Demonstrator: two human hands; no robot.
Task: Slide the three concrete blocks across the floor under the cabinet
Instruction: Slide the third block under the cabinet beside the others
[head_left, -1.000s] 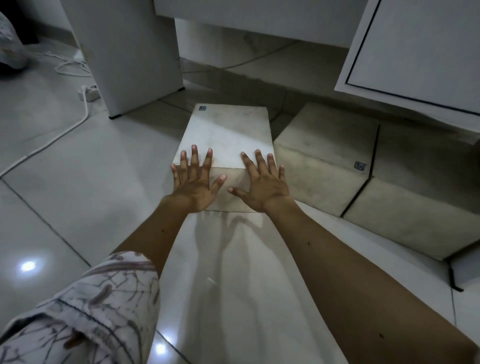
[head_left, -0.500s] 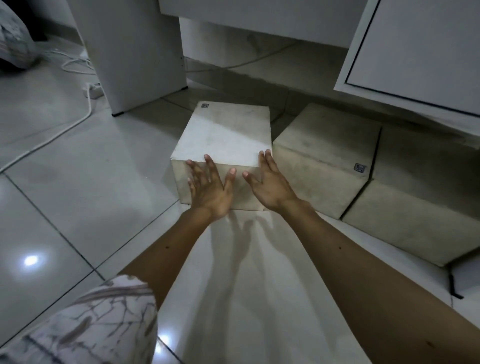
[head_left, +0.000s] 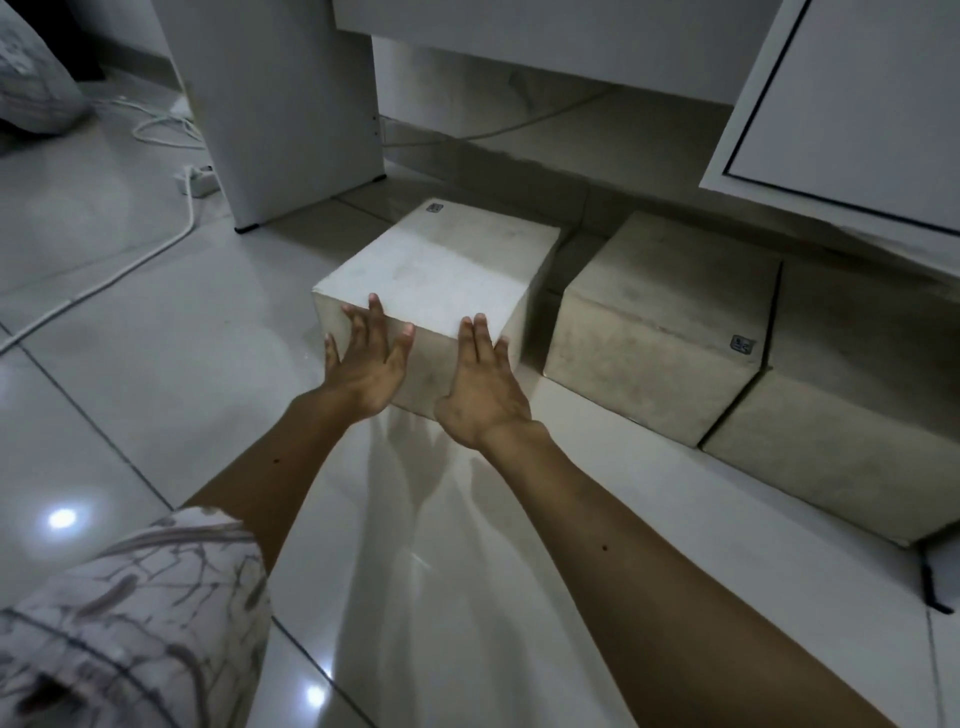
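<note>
My left hand (head_left: 366, 366) lies flat against the near face of the left block (head_left: 441, 270), fingers straight and spread, the fingertips (head_left: 375, 304) reaching just over its top edge. My right hand (head_left: 480, 387) presses the same face beside it, fingers straight and close together, their tips at the top edge too. Neither hand curls round anything; both are flat and gripping nothing. My forearms run back toward me, and a patterned sleeve (head_left: 130, 618) covers my left upper arm at the bottom left.

The left block sits on the glossy tiled floor (head_left: 156, 374), turned at a slight angle, its far end in the shadow beneath the cabinet (head_left: 545, 36). A small dark sticker (head_left: 434, 208) marks its far top corner. Just to its right, with a narrow gap between, stands the middle block (head_left: 665, 306), with a sticker (head_left: 743, 344) near its right edge. The right block (head_left: 841, 447) touches it along a dark seam. Both of these lie under the white cabinet door (head_left: 857, 104) that hangs above them.

To the left of the blocks a white cabinet panel (head_left: 280, 104) stands on the floor. Beyond it a white cable (head_left: 130, 260) trails across the tiles toward a power strip (head_left: 200, 179), with more cable looped behind. Light spots reflect off the tiles near my sleeve.
</note>
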